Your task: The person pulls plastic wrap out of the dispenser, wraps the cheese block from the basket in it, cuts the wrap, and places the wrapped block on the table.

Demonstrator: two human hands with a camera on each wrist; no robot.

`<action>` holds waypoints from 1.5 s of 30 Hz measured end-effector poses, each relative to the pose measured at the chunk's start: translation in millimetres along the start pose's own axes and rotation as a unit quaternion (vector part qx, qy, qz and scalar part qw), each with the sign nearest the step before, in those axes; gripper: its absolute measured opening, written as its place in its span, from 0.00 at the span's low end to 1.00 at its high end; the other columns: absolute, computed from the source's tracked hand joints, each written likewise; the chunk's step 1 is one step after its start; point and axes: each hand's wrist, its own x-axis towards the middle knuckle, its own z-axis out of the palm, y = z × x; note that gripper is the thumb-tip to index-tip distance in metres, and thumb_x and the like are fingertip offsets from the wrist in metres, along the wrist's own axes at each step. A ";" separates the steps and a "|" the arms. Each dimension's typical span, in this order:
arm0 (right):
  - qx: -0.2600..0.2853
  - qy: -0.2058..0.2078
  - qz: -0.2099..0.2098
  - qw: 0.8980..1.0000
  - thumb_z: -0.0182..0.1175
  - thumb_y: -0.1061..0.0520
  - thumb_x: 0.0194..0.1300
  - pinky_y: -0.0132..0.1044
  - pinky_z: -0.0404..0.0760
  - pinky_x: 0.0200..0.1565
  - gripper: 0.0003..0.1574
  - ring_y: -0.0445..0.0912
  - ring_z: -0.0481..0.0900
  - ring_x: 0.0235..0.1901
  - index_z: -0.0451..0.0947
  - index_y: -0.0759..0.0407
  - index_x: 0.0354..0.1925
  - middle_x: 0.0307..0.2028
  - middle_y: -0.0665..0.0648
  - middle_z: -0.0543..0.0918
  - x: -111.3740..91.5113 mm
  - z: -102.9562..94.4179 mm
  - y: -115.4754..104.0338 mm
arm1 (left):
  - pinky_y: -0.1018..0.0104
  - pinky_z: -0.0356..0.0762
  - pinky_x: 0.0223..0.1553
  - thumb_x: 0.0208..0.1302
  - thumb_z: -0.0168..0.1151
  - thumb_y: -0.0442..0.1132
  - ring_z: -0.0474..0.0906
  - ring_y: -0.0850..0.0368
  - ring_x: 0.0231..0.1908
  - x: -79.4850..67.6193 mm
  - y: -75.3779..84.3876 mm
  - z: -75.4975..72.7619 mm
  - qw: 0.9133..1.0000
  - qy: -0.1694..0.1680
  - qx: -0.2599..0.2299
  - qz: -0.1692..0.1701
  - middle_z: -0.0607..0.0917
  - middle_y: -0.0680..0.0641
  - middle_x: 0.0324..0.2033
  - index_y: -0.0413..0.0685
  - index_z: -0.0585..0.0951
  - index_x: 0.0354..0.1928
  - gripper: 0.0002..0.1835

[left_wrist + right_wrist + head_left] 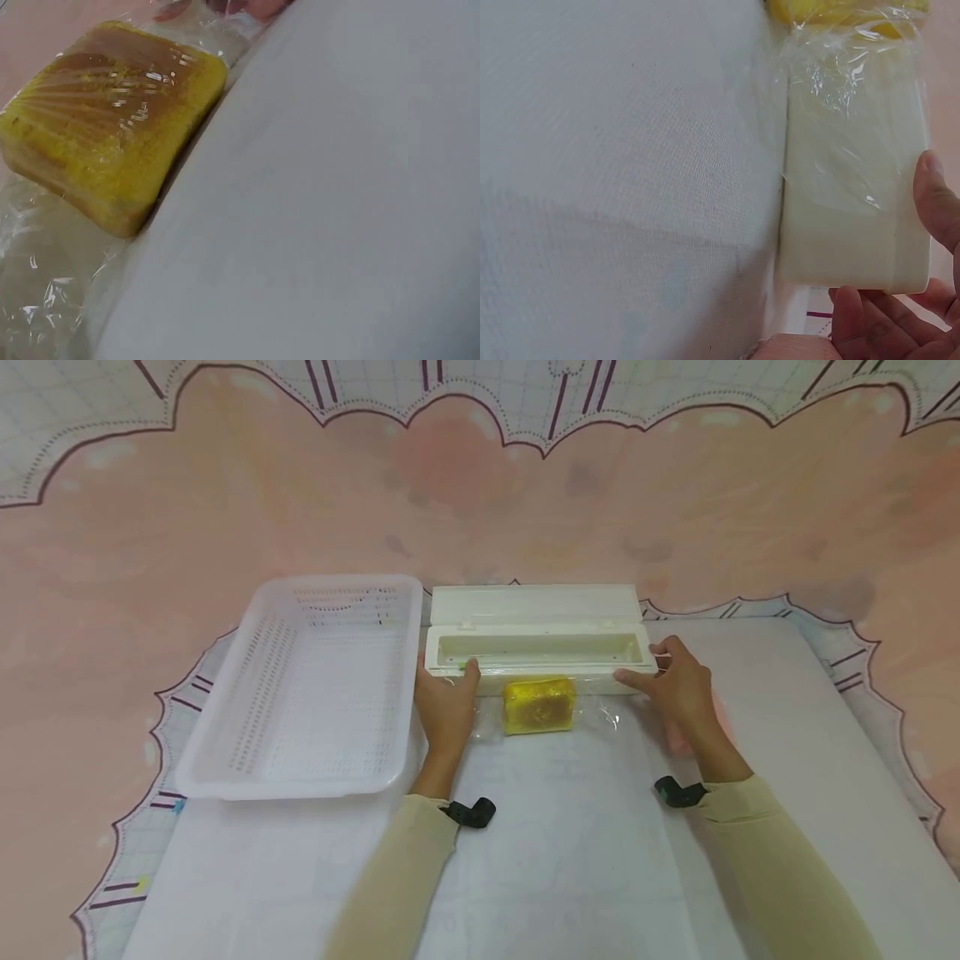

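A long off-white plastic box stands at the far side of the table, its hinged lid raised and its trough uncovered. My left hand grips the box's left end, thumb over the front rim. At the other end my right hand holds it, thumb on the front and fingers round the end face, as the right wrist view also shows. Against the box's front sits a yellow-and-brown block, seen closer in the left wrist view. Clear film wraps the block and spreads over the box's front.
To the left, a white perforated plastic basket stands beside the box and my left hand. Something pink lies partly hidden behind my right wrist. White cloth covers the table, and a patterned peach curtain or cloth lies beyond it.
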 end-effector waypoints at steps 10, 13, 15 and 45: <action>0.003 -0.007 0.001 1.000 0.74 0.29 0.53 0.58 0.80 0.55 0.57 0.64 0.79 0.60 0.65 0.60 0.66 0.65 0.71 0.76 1.1 -0.4 -2.1 | 0.51 0.67 0.68 0.73 0.58 0.51 0.75 0.48 0.61 3.3 -1.9 -12.8 1.000 -0.019 -0.016 0.017 0.80 0.40 0.56 0.40 0.71 0.64 0.27; 0.001 -0.008 0.003 1.000 0.74 0.29 0.53 0.56 0.80 0.54 0.57 0.64 0.78 0.60 0.65 0.60 0.66 0.65 0.71 0.76 2.0 1.3 -2.3 | 0.52 0.66 0.69 0.77 0.51 0.50 0.74 0.48 0.64 3.2 -4.0 -15.8 0.999 -0.024 0.006 0.021 0.79 0.39 0.59 0.39 0.71 0.66 0.26; -0.001 -0.010 0.002 1.000 0.74 0.29 0.53 0.56 0.80 0.53 0.56 0.64 0.78 0.60 0.65 0.60 0.66 0.65 0.72 0.76 2.8 2.4 -1.9 | 0.51 0.66 0.69 0.79 0.46 0.50 0.73 0.46 0.64 2.8 -4.9 -17.7 0.999 -0.027 0.025 0.022 0.79 0.38 0.59 0.38 0.70 0.67 0.26; -0.103 -0.024 -0.265 0.958 0.70 0.45 0.66 0.54 0.85 0.45 0.28 0.58 0.85 0.47 0.82 0.60 0.57 0.52 0.63 0.87 -42.6 29.0 -39.6 | 0.58 0.81 0.52 0.69 0.67 0.40 0.82 0.49 0.49 -39.1 38.9 -13.1 0.839 -0.253 0.303 0.373 0.82 0.47 0.51 0.51 0.82 0.54 0.14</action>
